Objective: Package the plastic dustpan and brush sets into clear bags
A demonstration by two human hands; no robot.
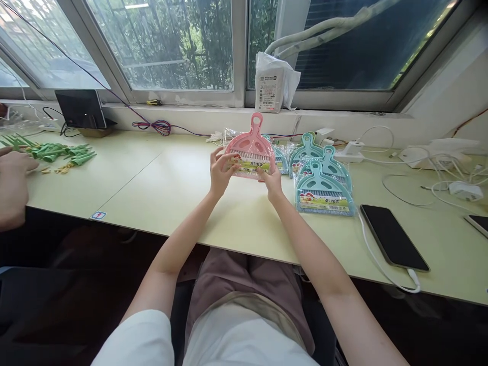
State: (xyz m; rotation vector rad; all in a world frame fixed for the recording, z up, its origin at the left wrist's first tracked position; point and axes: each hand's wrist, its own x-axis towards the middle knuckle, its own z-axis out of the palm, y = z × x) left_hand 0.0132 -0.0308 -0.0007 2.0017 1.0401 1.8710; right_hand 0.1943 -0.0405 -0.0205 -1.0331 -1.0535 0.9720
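A pink dustpan and brush set in clear wrapping is held upright above the table, its handle pointing up. My left hand grips its left side, fingers over the label. On the lower right edge, my right hand is closed with the thumb in front. Just right of my hands stand several teal dustpan sets in the same wrapping. Part of another teal set shows behind the pink one.
A black phone on a white cable lies at the right. White chargers and cables crowd the right back. At the far left, a co-worker's hand is beside green artificial leaves. A tablet and a wrapped package stand along the windows.
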